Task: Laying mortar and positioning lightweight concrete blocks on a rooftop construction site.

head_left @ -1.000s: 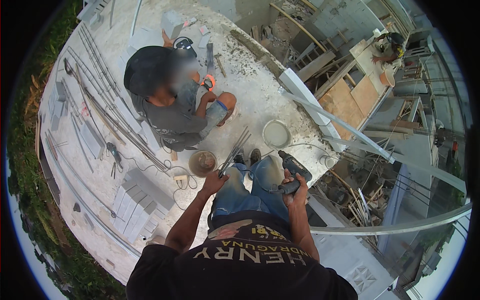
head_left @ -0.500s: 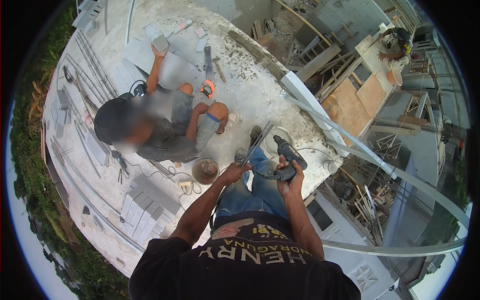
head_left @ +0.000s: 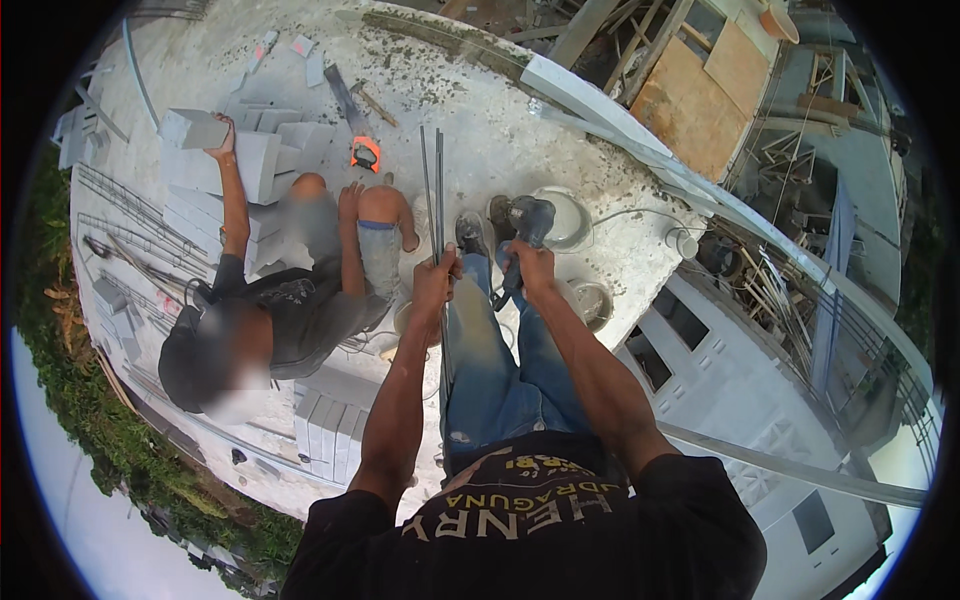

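Observation:
My left hand (head_left: 437,284) is closed round a few thin metal rods (head_left: 439,195) that stand nearly upright in front of my left leg. In my right hand (head_left: 531,266) is a dark power drill (head_left: 531,218), gripped by its handle over my right shoe. The drill's tip is hard to make out. To my left a crouching co-worker (head_left: 300,310) in dark clothes holds a grey block (head_left: 193,129) in one raised hand. That person's other hand (head_left: 350,201) rests by the knee.
A handsaw with an orange handle (head_left: 366,153) and a hammer (head_left: 376,104) lie ahead on the concrete slab (head_left: 470,120). Round buckets (head_left: 568,222) stand near my feet. Grey blocks (head_left: 325,425) are stacked at the left. Beyond the slab's right edge is a drop.
The drill and my right hand have moved forward and left. The rods now stand more upright. The co-worker's block has moved left in view, and my view has shifted.

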`<state>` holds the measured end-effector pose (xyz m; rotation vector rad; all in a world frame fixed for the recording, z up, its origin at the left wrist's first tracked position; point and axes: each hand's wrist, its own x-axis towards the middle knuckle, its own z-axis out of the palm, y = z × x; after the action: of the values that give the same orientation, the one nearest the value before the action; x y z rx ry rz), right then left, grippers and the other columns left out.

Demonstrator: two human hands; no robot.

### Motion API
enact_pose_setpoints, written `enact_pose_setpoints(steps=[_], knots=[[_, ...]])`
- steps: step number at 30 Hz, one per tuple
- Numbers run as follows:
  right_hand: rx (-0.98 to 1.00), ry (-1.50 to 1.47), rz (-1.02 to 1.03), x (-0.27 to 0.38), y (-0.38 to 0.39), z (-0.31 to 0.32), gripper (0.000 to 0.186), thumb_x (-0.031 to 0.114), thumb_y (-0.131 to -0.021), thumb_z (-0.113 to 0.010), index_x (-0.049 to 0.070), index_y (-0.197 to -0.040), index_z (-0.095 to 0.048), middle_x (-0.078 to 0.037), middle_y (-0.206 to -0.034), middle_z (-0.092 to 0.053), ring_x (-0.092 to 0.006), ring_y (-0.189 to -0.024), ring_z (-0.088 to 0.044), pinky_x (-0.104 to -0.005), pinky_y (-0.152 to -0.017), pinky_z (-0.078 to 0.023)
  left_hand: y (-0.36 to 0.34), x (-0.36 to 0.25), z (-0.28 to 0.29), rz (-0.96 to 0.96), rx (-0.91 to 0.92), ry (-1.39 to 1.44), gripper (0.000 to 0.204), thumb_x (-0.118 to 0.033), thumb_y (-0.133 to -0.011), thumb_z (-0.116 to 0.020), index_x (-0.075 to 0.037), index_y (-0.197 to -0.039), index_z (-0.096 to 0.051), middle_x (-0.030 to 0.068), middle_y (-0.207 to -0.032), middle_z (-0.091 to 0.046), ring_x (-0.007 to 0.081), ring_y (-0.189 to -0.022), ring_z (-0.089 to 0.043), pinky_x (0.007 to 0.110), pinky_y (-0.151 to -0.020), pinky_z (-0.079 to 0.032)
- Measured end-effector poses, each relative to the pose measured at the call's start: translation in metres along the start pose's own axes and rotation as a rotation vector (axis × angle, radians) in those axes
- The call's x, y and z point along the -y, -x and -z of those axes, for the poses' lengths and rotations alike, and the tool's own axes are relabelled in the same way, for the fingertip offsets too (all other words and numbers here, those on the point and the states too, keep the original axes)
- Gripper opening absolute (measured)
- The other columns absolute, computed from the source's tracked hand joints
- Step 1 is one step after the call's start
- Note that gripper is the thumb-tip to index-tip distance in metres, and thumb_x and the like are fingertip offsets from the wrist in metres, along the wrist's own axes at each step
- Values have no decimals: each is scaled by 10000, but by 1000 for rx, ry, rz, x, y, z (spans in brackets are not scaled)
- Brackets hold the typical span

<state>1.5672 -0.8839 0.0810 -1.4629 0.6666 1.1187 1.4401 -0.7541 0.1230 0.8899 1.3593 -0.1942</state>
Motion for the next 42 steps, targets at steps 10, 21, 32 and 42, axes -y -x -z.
enact_pose_setpoints(steps=[10, 21, 32, 42], knots=[[18, 556, 182, -54, 6, -48, 286, 244, -736, -641, -24, -637, -640, -123, -553, -616, -217, -511, -623, -355, -514, -469, -48, -13, -17, -165, -26, -643, 862, -731, -678, -666, 103, -875, -576, 208, -770, -646, 266, -700, -647, 390, -641, -515], [121, 514, 460, -120, 18, -41, 374, 127, -778, -677, -82, -1050, -529, -263, -934, -641, -411, -903, -632, -412, -753, -502, -40, 17, -22, -218, -108, -1084, 809, -537, -631, -797, 115, -1004, -499, 286, -886, -643, 402, -845, -666, 424, -747, -529], [316, 202, 108, -83, -52, 84, 793, 357, -751, -740, -109, -1323, -449, -242, -1204, -597, -254, -1031, -606, -309, -879, -466, -32, 8, 2, -297, -215, -1122, 646, -369, -672, -772, 117, -994, -494, 295, -799, -639, 408, -790, -668, 448, -699, -520], [-449, 219, -153, -136, -258, 230, 623, 359, -740, -722, -72, -1161, -566, -167, -1057, -616, -280, -923, -588, -392, -868, -460, -8, 16, 27, -290, -362, -943, 503, -256, -679, -791, 47, -927, -475, 179, -714, -635, 229, -640, -660, 355, -566, -508]])
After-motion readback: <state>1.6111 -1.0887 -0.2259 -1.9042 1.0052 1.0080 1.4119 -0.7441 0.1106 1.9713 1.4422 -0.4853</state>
